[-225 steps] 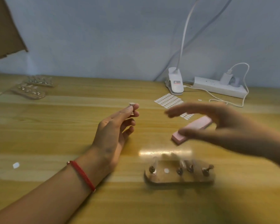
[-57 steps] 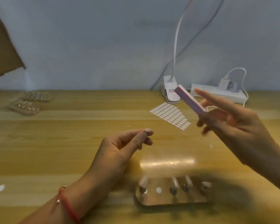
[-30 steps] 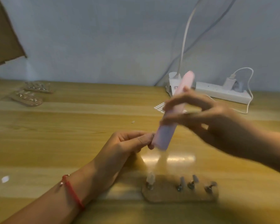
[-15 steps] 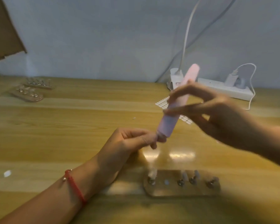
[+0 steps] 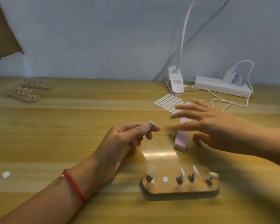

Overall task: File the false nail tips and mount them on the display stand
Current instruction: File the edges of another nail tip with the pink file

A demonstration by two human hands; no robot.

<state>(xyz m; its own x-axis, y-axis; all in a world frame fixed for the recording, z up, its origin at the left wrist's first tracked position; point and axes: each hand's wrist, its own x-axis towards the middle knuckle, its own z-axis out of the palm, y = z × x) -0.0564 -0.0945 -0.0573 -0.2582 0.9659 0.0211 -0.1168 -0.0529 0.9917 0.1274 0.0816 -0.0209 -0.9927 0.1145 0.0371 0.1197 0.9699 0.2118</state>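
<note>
Released since a moment ago, the pink nail file (image 5: 181, 138) now lies on the surface (image 5: 71, 143) just beyond the display stand (image 5: 179, 189), beneath the blurred right hand (image 5: 217, 131), whose fingers are spread wide. Beyond the stand's left end, the left hand (image 5: 124, 139) pinches a false nail tip (image 5: 152, 123).

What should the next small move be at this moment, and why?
Probably bring the left hand down to the stand and press its pinched nail tip onto the bare white dot: the right hand is open over the pink file, and the other four posts carry tips.
</note>
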